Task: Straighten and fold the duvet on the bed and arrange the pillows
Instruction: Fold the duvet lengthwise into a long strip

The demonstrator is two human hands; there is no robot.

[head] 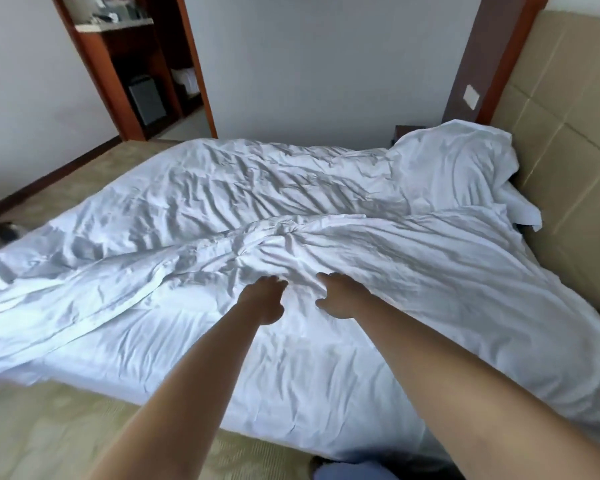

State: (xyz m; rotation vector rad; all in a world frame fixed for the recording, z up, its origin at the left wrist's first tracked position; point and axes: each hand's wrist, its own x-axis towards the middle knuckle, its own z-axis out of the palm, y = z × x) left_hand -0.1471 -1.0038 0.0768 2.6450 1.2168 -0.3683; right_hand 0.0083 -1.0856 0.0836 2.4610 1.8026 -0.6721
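A rumpled white duvet covers most of the bed, bunched into a long ridge across the middle. My left hand and my right hand reach side by side to the near edge of that ridge, fingers curled into the cloth. Whether they grip the fabric or only press on it I cannot tell. A white pillow leans crumpled against the padded headboard at the far right. The bare white sheet shows under my forearms.
Tan carpet lies along the near side and the far left of the bed. A wooden open wardrobe stands at the back left, with a white wall behind the bed. A dark bedside unit peeks out behind the pillow.
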